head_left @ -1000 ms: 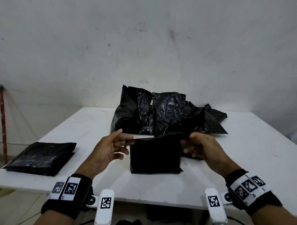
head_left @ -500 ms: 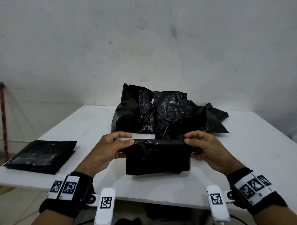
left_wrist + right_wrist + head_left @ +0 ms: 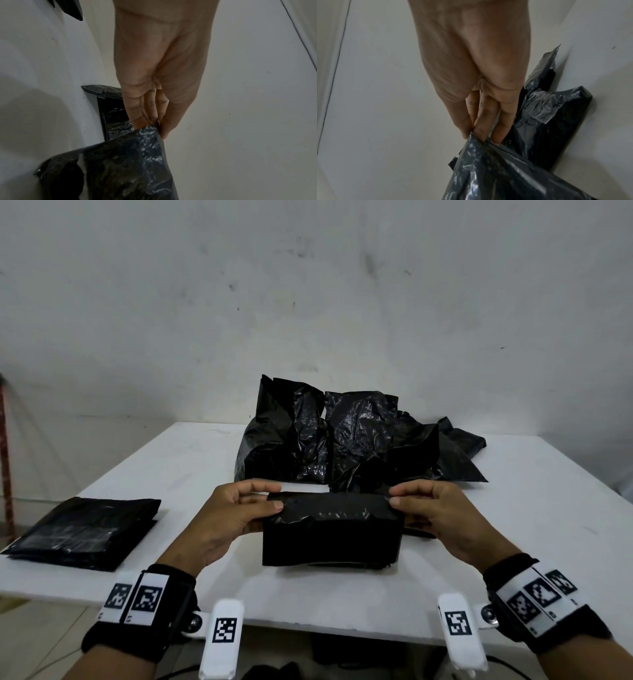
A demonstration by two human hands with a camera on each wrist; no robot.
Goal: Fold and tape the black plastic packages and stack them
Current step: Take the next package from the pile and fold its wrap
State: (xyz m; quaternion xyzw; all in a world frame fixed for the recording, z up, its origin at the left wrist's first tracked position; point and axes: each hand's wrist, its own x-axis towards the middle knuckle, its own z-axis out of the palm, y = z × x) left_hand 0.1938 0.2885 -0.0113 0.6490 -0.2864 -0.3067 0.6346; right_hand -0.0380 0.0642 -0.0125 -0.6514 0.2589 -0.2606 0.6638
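A black package (image 3: 330,530) lies with its long axis left to right. The left hand (image 3: 226,520) and right hand (image 3: 442,517) each pinch an end of its folded top flap.

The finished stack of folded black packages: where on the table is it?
In the head view, the stack lies at the white table's near-left corner, left of the left hand.
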